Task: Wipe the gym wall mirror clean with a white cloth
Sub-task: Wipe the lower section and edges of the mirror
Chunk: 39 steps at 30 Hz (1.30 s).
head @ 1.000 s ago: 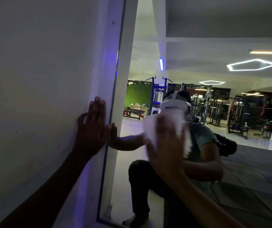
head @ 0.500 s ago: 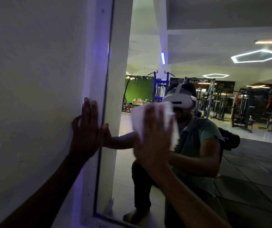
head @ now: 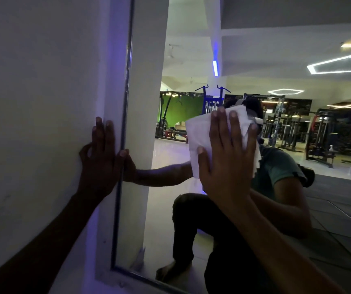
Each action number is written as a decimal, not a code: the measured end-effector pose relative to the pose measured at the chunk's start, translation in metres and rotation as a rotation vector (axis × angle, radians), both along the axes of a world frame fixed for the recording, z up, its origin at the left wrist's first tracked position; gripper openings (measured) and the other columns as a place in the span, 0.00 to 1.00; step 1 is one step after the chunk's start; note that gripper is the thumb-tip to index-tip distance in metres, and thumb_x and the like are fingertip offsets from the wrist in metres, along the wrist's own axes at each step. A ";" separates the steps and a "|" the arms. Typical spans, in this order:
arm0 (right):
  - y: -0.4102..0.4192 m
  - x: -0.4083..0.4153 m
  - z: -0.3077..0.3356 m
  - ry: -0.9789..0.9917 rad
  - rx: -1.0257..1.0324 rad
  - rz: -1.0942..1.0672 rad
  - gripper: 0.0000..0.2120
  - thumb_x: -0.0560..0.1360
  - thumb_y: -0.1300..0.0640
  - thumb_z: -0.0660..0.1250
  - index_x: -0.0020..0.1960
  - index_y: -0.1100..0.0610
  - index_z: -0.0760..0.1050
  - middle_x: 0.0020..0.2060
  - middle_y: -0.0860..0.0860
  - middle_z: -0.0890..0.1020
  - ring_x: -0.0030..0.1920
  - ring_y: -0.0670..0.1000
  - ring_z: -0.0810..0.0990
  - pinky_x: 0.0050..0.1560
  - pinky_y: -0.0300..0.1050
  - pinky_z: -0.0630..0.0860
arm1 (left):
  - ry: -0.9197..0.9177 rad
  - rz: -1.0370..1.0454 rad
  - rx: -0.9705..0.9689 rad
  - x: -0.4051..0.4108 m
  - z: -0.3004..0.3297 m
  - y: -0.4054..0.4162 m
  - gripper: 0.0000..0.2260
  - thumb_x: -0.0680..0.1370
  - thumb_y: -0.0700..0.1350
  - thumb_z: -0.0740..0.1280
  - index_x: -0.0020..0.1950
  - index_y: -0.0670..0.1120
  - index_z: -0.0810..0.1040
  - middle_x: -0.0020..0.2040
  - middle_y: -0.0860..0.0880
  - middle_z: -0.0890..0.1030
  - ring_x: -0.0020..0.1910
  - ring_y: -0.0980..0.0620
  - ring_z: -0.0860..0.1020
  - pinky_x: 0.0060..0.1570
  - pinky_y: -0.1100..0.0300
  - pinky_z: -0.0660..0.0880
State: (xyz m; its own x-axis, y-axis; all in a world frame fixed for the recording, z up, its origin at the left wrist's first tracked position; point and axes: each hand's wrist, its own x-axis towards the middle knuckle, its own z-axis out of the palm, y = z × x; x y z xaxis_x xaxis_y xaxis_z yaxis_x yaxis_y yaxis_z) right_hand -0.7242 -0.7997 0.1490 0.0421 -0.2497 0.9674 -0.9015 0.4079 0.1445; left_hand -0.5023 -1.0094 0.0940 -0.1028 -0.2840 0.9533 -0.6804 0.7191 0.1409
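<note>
Right hand point(head: 226, 160) spread flat against the mirror point(head: 153, 107), fingers straight and slightly fanned, palm pressing a white cloth point(head: 197, 132) onto the glass. Cloth trapped between palm and mirror, not gripped: no finger curled round it. Crumpled edges sticking out to the left of the thumb, above the fingertips and a little past the little-finger side. Thumb lying over the cloth's lower left part.

Left hand point(head: 101, 158) also open, fingers straight and close together, pointing up, laid flat on the white wall point(head: 32, 102) just left of the mirror's metal edge strip point(head: 125, 98). Thumb held out to the right, its tip touching the strip at the glass edge. Nothing held in this hand. Both forearms reaching up from the lower part of the view, well apart from each other.

Beyond the right hand, in the glass: reflection of the crouching person in a green shirt, mostly hidden behind cloth and hand. Further right of that hand, reflected gym machines point(head: 322, 134) and hexagonal ceiling lights point(head: 339, 64); between the two hands, a reflected white pillar and a green wall panel point(head: 181, 111).
</note>
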 end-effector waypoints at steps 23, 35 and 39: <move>0.000 0.007 -0.025 -0.060 0.050 -0.036 0.40 0.83 0.39 0.54 0.86 0.60 0.50 0.86 0.58 0.50 0.86 0.60 0.47 0.82 0.67 0.39 | -0.165 0.157 -0.133 0.030 -0.010 0.002 0.30 0.87 0.53 0.52 0.85 0.38 0.53 0.84 0.35 0.56 0.83 0.37 0.58 0.72 0.39 0.62; -0.005 0.019 -0.059 -0.084 0.090 -0.110 0.40 0.83 0.38 0.52 0.86 0.59 0.47 0.86 0.57 0.49 0.86 0.60 0.47 0.82 0.69 0.43 | -0.129 0.052 -0.236 0.012 0.022 0.003 0.30 0.86 0.49 0.53 0.85 0.36 0.52 0.85 0.36 0.52 0.85 0.40 0.53 0.78 0.43 0.56; -0.009 0.021 -0.065 -0.057 0.092 -0.136 0.40 0.82 0.37 0.53 0.86 0.59 0.48 0.86 0.58 0.49 0.85 0.60 0.48 0.82 0.68 0.41 | -0.107 -0.023 -0.218 0.009 0.017 0.000 0.29 0.86 0.48 0.53 0.84 0.36 0.53 0.85 0.37 0.53 0.85 0.40 0.52 0.79 0.45 0.55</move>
State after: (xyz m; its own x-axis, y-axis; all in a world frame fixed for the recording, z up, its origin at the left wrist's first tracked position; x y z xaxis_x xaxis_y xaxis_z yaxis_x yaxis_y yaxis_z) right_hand -0.7034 -0.8083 0.0836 -0.0522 -0.3367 0.9402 -0.8467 0.5141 0.1371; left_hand -0.4937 -1.0096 0.1112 -0.2105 -0.0691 0.9751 -0.6661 0.7403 -0.0913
